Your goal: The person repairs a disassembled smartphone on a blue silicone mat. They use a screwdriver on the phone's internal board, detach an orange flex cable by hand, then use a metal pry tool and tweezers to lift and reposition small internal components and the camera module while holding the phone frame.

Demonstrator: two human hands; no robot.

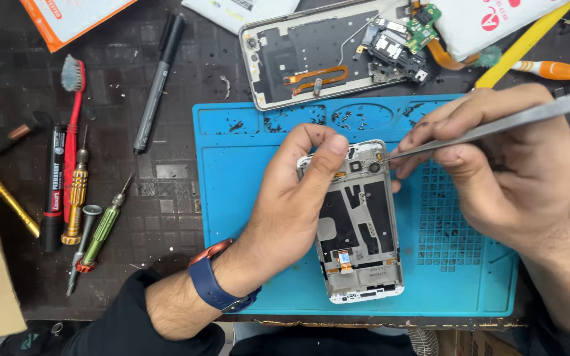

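An opened white phone frame (357, 231) lies on a blue repair mat (245, 198), its inner metal shield and black parts exposed. My left hand (295, 198) grips the frame's upper left edge, thumb pressed on the top. My right hand (503, 165) holds long metal tweezers (496, 125), whose tip touches the frame's top right corner near the camera ring.
A second disassembled phone chassis (318, 53) with loose boards lies behind the mat. At the left are a red toothbrush (74, 132), a black marker (53, 191), a black pen (158, 82) and gold and green screwdrivers (103, 227). An orange toothbrush (555, 69) and yellow ruler (522, 46) lie at the right.
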